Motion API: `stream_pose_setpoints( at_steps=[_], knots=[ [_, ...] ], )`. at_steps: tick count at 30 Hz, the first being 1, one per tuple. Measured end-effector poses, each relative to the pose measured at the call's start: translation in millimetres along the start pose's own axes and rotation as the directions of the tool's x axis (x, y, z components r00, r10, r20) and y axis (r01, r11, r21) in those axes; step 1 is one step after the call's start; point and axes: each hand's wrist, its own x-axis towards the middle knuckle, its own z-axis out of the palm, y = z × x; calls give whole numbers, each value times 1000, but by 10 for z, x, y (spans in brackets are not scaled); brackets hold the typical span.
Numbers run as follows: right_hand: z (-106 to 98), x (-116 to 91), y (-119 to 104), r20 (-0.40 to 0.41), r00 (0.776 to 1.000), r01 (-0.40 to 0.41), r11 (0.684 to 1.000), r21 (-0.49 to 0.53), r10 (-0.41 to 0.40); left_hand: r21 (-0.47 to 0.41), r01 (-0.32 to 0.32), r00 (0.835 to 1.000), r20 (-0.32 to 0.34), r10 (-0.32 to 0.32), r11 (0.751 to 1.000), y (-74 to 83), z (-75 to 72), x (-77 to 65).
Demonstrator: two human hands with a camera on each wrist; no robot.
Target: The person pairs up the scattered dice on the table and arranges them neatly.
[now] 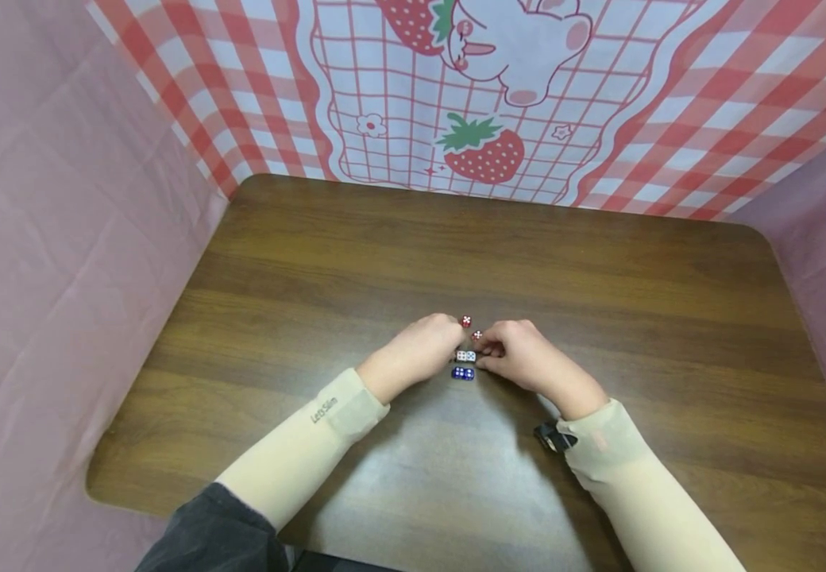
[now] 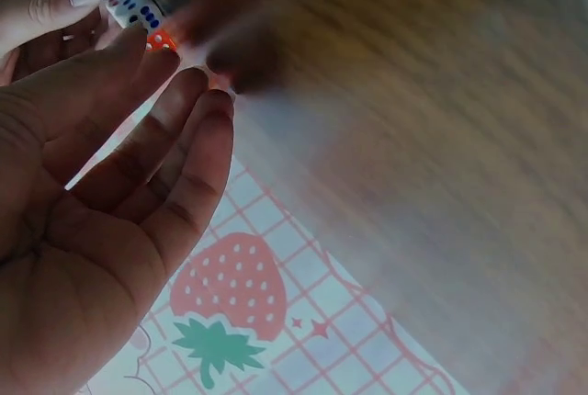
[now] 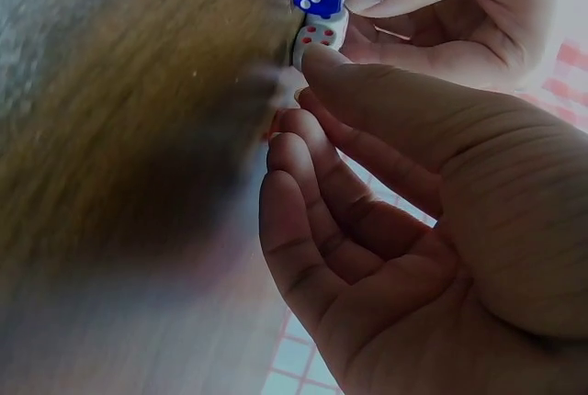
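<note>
My left hand (image 1: 433, 343) and my right hand (image 1: 523, 353) rest on either side of a small group of dice. Two white dice (image 1: 466, 357) sit side by side between the hands, with my left thumb (image 2: 119, 60) and my right thumb (image 3: 367, 83) right at their sides. Two blue dice (image 1: 463, 373) lie together in front of them. Beyond the white pair, one red die (image 1: 477, 335) is close to my right fingertips. Another red die (image 1: 466, 322) lies farther back, near my left hand's knuckles. The other fingers of both hands are loosely bent.
A brown wooden table (image 1: 356, 262) holds the dice. A red-and-white checked cloth (image 1: 413, 119) with strawberries hangs behind it, and pink cloth (image 1: 63, 278) hangs at the sides. A black strap (image 1: 554, 437) shows at my right wrist.
</note>
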Motion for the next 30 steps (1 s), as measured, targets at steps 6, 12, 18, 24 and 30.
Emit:
stream_pose_setpoints(
  at_steps=[6,12,18,24,30],
  knots=[
    [-25,-36,34,3,1000,-23,1000,11,23,-33,39,999,-21,-40,999,-58,-58,48],
    [-47,-56,54,13,999,-45,999,2,45,-71,24,998,-57,-28,997,-119,-137,169],
    [-57,-81,53,16,998,-54,999,10,54,-79,24,998,-57,-29,997,-133,-181,326],
    [-58,-88,55,17,999,-47,999,2,47,-78,54,998,-16,-56,995,-162,-160,425],
    [-53,-86,27,4,999,-48,999,1,48,-88,74,997,7,-73,993,-177,-127,472]
  ],
)
